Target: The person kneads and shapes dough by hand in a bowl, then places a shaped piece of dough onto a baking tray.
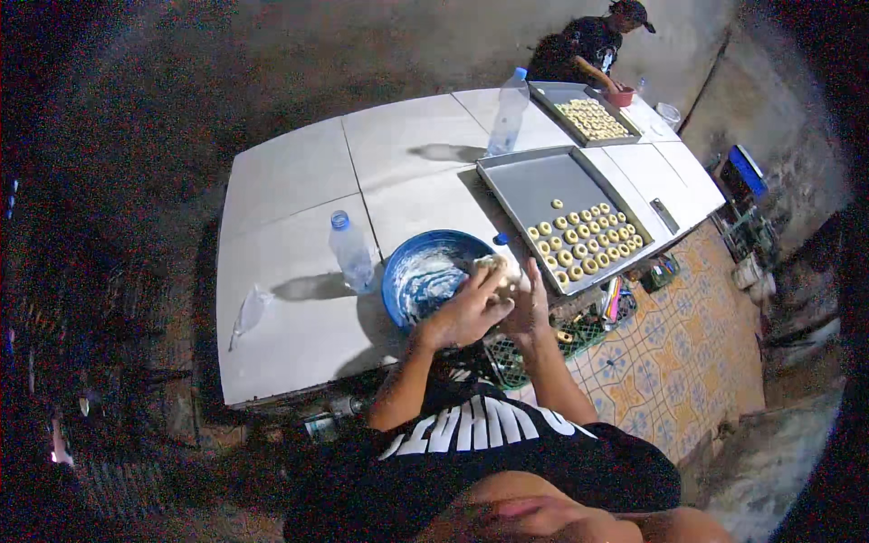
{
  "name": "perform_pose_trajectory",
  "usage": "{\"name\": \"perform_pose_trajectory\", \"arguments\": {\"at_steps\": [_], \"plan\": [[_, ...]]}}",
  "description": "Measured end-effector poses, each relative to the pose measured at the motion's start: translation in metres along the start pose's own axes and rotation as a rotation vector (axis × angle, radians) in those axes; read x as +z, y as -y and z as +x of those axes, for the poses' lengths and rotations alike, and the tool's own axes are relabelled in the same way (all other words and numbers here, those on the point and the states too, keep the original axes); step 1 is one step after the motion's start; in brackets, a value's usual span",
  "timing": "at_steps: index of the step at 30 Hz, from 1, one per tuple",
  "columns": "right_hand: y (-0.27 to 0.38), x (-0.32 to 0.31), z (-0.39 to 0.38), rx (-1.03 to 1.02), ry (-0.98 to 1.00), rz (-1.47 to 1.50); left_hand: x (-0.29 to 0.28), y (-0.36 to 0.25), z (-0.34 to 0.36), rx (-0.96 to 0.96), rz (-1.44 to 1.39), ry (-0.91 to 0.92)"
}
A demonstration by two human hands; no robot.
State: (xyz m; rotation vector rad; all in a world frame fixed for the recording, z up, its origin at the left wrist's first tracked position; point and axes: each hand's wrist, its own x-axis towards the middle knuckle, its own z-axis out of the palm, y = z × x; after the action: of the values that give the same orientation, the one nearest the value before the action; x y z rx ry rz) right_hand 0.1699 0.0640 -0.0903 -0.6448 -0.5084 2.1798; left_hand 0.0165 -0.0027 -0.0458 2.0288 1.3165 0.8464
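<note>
My left hand presses its fingers over a pale lump of dough at the right rim of a blue bowl, whose inside is smeared with white paste. My right hand is against the lump's right side, its palm partly hidden by the dough and left hand. Just right of my hands, a metal tray holds rows of several small ring-shaped dough pieces. A small blue cap lies between bowl and tray.
Plastic bottles and a crumpled plastic bag stand or lie on the white tiled table. At the far end, another person reaches to a red container beside a second filled tray. A green crate sits below the near edge.
</note>
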Motion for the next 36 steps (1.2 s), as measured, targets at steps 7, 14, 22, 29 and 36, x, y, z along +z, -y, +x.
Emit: {"name": "perform_pose_trajectory", "arguments": {"at_steps": [7, 14, 22, 29, 36], "plan": [[-0.01, -0.016, 0.015, -0.064, -0.163, -0.166, -0.009, -0.008, -0.004, -0.159, -0.149, 0.154], [0.016, 0.001, 0.021, -0.517, 0.038, -0.342, -0.013, -0.011, -0.018, 0.213, -0.074, 0.035], [0.024, 0.047, -0.002, -0.759, -0.036, -0.287, -0.013, 0.005, -0.012, 0.048, -0.563, -0.306], [-0.023, 0.06, -0.013, -0.466, 0.22, -0.529, -0.004, 0.022, 0.009, -0.086, -1.089, -0.988], [0.001, 0.064, -0.046, -0.242, 0.629, -0.335, -0.029, -0.006, -0.014, -0.18, -0.968, -0.931]]}}
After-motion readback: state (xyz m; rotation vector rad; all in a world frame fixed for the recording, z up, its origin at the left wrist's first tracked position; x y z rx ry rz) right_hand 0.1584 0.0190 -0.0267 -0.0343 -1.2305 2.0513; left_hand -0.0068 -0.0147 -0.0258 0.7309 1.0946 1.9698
